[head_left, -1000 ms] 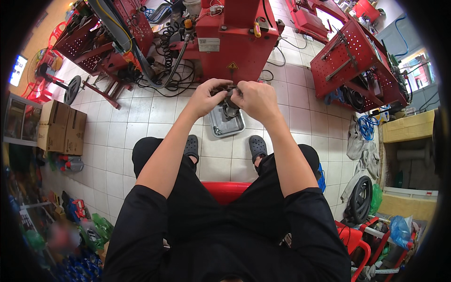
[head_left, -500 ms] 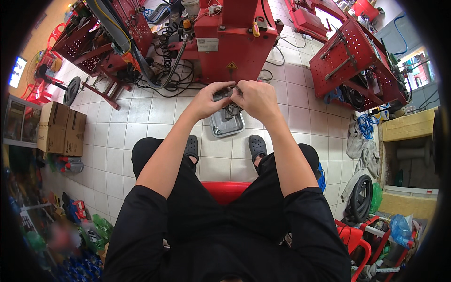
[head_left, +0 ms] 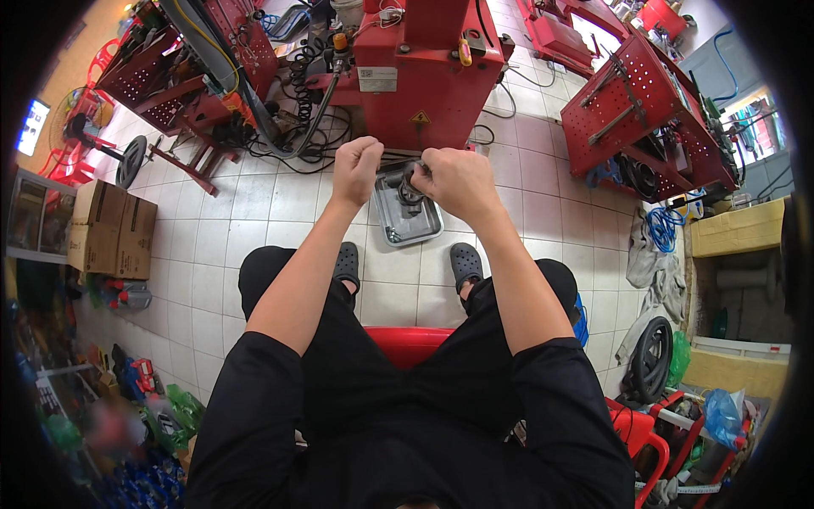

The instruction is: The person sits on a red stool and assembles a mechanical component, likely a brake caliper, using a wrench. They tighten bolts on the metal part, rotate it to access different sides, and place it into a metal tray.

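Observation:
Both my hands are raised in front of me over a shallow grey metal tray (head_left: 391, 219) on the floor. My left hand (head_left: 356, 171) is closed at the tray's left side, apart from the right; what its fingers hold, if anything, is hidden. My right hand (head_left: 463, 180) is closed over the tray's right side, thumb and fingers pinched on a dark metal part (head_left: 410, 192) with a rounded, ring-like outline. Its exact kind cannot be told, and the fingers cover one end. Small dark pieces (head_left: 393, 235) lie in the tray's near left corner.
Beyond the tray stands a red machine (head_left: 428, 93) with hoses and cables (head_left: 318, 153) around its base. Perforated red carts, one at right (head_left: 623, 110), flank it. Cardboard boxes (head_left: 112, 229) stand at left, a black tyre (head_left: 653, 358) at right. I sit on a red seat (head_left: 407, 345).
My left hand has moved left, away from the right hand and the metal part, and its fingers have curled in. My right hand has shifted slightly left. More of the tray shows between them.

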`<move>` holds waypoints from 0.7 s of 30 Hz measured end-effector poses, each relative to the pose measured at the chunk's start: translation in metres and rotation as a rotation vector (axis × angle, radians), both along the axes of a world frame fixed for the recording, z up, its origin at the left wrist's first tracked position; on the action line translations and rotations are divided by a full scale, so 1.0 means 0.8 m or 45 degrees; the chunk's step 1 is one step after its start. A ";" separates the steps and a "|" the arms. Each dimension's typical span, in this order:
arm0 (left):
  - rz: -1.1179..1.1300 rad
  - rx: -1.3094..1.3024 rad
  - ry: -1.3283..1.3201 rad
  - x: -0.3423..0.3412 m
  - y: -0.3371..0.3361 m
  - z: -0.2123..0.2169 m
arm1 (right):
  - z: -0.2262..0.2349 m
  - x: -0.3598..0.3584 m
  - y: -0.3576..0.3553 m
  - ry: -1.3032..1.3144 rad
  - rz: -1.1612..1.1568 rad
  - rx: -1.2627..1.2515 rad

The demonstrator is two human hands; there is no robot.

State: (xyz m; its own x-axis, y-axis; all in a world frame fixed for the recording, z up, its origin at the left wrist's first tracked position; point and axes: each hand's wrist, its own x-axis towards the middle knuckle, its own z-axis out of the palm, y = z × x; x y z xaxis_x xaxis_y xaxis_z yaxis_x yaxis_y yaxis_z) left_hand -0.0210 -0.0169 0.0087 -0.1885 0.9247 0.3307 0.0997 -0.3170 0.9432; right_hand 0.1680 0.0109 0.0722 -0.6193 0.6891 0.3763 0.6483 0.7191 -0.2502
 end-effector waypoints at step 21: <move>-0.450 -0.374 0.116 0.031 -0.005 0.011 | -0.005 0.008 0.008 0.021 -0.017 0.010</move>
State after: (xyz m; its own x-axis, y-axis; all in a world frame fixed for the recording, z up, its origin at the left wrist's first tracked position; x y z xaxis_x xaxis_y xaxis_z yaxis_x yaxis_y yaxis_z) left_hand 0.0038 -0.0207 0.0179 0.1725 0.9839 0.0456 0.1206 -0.0671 0.9904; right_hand 0.1746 0.0173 0.0678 -0.6038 0.6943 0.3916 0.6536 0.7124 -0.2553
